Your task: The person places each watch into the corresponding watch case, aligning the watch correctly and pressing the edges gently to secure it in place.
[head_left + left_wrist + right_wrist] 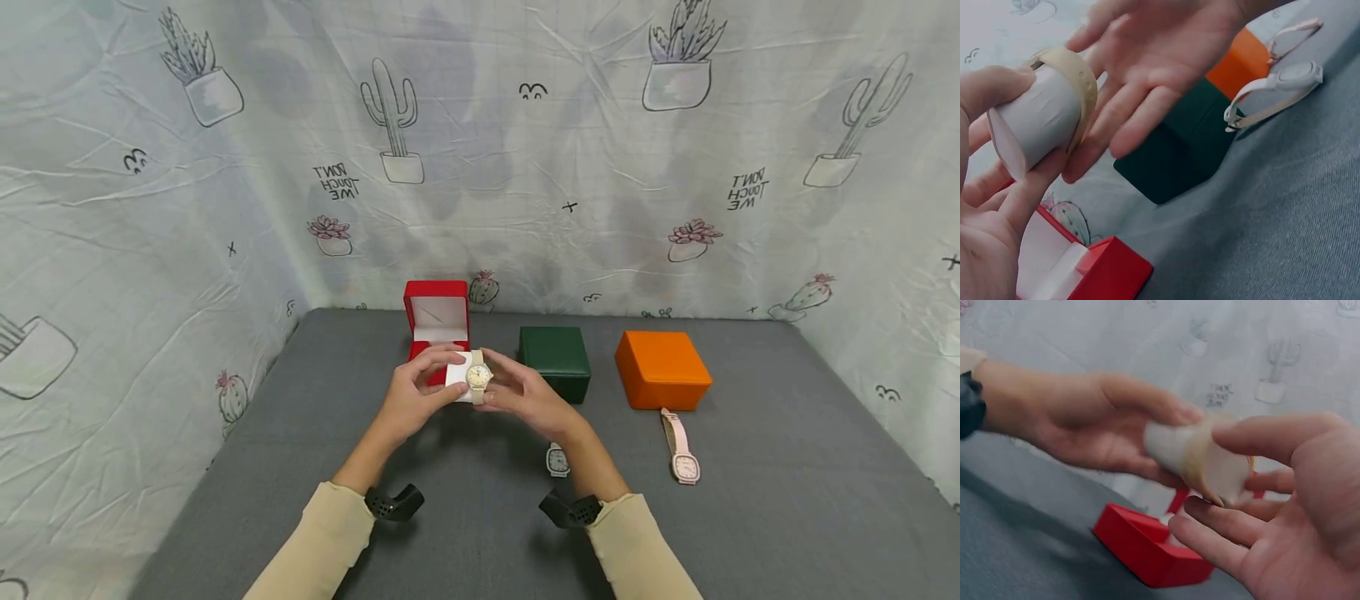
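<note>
In the head view, a cream-strapped watch (478, 377) is round one end of a white watch cushion (456, 382), its dial facing up. My left hand (418, 385) grips the cushion between thumb and fingers; the left wrist view shows the bare end of the cushion (1032, 119) there. On the strap side, my right hand (528, 396) has its fingers nearly straight, thumb and fingertips right at the edges of the strap (1196, 456). Just behind the hands stands a red watch box (438, 289), lid up, showing its white lining. The right wrist view is blurred.
A closed green box (555, 358) and a closed orange box (663, 371) stand to the right on the grey cloth. Before the orange one lies a pink watch (681, 454). A white watch (557, 460) lies partly behind my right forearm. Patterned fabric hangs behind.
</note>
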`<state>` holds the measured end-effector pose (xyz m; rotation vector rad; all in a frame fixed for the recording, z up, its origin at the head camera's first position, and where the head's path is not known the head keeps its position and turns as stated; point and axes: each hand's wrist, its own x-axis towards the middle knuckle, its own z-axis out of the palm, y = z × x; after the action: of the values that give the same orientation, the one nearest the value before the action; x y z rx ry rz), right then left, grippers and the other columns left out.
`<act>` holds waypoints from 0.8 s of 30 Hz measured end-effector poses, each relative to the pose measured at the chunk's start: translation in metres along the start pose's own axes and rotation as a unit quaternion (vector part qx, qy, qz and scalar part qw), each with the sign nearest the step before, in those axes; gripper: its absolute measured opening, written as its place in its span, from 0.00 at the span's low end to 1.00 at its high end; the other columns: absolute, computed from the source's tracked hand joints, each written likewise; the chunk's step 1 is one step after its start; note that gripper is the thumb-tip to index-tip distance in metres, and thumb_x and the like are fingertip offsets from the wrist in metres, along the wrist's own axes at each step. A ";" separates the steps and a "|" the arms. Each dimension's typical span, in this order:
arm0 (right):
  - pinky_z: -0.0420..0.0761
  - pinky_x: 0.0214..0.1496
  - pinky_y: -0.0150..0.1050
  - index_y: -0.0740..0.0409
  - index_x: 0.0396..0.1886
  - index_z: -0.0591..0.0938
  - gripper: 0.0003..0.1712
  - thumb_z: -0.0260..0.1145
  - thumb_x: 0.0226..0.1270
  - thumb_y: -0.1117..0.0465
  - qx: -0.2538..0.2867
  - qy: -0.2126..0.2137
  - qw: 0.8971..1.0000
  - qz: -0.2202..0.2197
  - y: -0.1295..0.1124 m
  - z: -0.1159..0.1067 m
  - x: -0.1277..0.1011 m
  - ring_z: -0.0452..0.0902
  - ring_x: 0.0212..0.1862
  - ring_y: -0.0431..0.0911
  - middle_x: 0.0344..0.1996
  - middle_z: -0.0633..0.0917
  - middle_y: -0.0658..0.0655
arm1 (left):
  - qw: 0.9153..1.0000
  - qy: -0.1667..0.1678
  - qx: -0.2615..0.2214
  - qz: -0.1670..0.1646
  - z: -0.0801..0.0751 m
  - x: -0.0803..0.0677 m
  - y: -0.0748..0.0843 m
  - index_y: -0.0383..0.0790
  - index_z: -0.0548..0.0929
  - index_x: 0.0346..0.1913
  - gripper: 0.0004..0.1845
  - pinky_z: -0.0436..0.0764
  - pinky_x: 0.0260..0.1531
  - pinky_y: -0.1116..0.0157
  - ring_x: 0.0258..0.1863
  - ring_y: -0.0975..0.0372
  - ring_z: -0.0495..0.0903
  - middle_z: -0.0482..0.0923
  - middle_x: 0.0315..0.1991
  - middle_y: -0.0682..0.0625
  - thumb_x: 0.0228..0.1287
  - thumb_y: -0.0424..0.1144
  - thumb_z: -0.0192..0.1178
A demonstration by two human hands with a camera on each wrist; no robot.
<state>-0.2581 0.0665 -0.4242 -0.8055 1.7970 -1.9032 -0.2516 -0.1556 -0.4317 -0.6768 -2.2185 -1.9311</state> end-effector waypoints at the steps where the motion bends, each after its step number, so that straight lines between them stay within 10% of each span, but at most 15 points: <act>1: 0.79 0.60 0.43 0.56 0.77 0.52 0.41 0.60 0.70 0.64 -0.011 0.003 1.000 0.001 -0.001 -0.002 -0.001 0.72 0.66 0.52 0.72 0.63 0.64 | 1.000 -0.002 -0.005 0.000 0.000 0.000 0.000 0.37 0.79 0.54 0.21 0.82 0.49 0.62 0.62 0.51 0.72 0.71 0.63 0.44 0.57 0.30 0.68; 24: 0.82 0.54 0.37 0.55 0.72 0.65 0.41 0.71 0.60 0.64 -0.066 0.076 0.993 -0.055 -0.002 -0.004 -0.002 0.80 0.58 0.48 0.68 0.71 0.62 | 0.999 0.003 -0.018 0.044 0.009 -0.003 0.012 0.38 0.79 0.55 0.22 0.83 0.49 0.61 0.61 0.50 0.73 0.70 0.63 0.43 0.56 0.30 0.69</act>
<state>-0.2589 0.0705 -0.4220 -0.8404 2.0261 -1.9790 -0.2424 -0.1464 -0.4237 -0.7595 -2.1187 -1.9333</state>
